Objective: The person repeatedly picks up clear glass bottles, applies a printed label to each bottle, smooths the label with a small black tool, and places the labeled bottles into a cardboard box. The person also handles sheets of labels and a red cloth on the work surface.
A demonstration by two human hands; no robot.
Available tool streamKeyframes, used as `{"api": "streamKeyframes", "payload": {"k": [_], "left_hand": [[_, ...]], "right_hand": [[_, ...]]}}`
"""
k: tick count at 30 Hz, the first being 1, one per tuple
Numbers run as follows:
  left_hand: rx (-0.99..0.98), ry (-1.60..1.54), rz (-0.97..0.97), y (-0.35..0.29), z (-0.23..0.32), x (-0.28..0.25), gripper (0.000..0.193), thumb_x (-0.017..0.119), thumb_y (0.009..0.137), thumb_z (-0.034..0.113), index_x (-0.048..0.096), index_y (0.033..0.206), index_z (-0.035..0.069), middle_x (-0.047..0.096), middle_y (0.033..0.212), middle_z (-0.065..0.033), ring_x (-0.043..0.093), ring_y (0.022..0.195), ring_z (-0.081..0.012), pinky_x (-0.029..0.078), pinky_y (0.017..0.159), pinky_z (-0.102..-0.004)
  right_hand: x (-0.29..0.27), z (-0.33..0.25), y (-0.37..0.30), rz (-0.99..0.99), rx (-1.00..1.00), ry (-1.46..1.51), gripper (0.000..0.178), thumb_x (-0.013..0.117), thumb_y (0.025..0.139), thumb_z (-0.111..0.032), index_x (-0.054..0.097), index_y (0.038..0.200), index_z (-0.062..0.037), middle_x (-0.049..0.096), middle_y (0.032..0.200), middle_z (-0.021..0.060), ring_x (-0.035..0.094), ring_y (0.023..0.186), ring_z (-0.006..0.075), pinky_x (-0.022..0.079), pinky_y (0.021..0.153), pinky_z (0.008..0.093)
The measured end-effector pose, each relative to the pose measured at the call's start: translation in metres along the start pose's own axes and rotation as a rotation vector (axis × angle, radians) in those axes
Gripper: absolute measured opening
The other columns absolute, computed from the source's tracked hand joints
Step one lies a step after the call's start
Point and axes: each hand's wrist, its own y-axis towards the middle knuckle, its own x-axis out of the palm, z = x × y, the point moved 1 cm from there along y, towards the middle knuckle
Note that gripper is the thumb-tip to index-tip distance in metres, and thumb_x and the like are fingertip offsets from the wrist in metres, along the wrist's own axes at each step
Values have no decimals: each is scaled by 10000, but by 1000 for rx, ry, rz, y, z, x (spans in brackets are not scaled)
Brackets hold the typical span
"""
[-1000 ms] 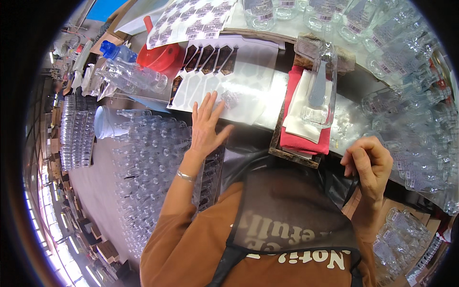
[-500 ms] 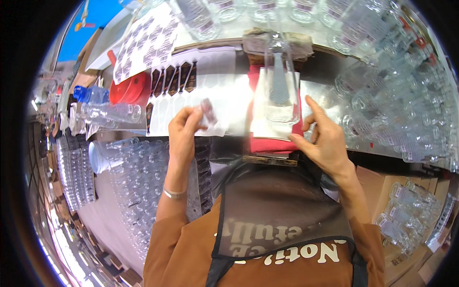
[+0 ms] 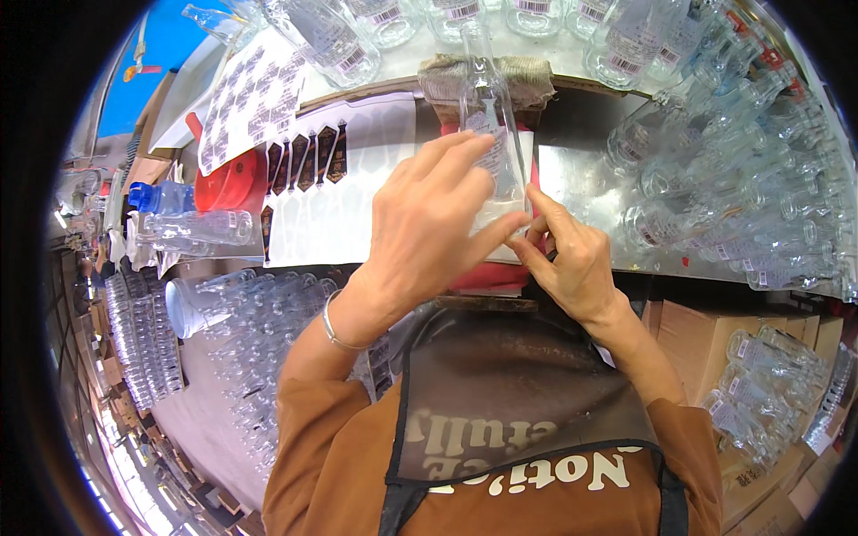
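A clear glass bottle lies on its back before me, neck pointing away and propped on a folded cloth pad. Printing shows through its glass. My left hand lies over the bottle's left side, fingers stretched across it and thumb toward its base. It hides much of the lower body. At the base's right side, my right hand grips the bottle with thumb and bent fingers. Beneath the bottle are white paper and a red cloth. To the left lies a label sheet with several dark, bottle-shaped labels.
Several clear bottles lie stacked at the right, and others stand along the back shelf. A printed sheet, a red container and a blue-capped bottle are at the left. A cardboard box holds bottles at lower right.
My left hand has moved right from the label sheet onto the bottle; the small dark piece it pinched no longer shows. My right hand has closed in on the bottle's base.
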Motion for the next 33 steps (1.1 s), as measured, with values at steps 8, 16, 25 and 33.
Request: {"api": "streamKeyframes", "payload": {"k": [8,16,25,33], "left_hand": [[-136,-243,63,-15,-43,40,648,749,856,339,549,1439,139,319,1583,-228,367,1430,-398,331,1153,-469],[-152,-443,54,-12,-47,37,596,726,878,291,560,1424,120,349,1571,-214,408,1412,-368,353,1137,-456],[-255,-563,147,-23,-36,50,515,706,887,101,598,1389,137,383,1540,-199,495,1338,-359,436,1080,-424],[-224,-574,139,-31,-39,53,519,717,885,130,602,1389,172,394,1531,-194,505,1327,-359,455,1066,-425]], "right_hand": [[3,2,0,5,-9,57,607,808,786,-67,565,1335,24,656,725,87,595,562,159,497,547,281],[-7,8,-1,-86,111,160,571,769,833,-67,552,1354,21,670,799,63,553,566,80,461,528,245],[-5,22,61,-104,424,563,601,731,891,-336,563,1333,35,668,1201,146,635,755,111,513,751,260],[3,20,57,-109,349,418,667,767,850,-371,565,1324,52,687,917,80,469,559,40,427,554,244]]}}
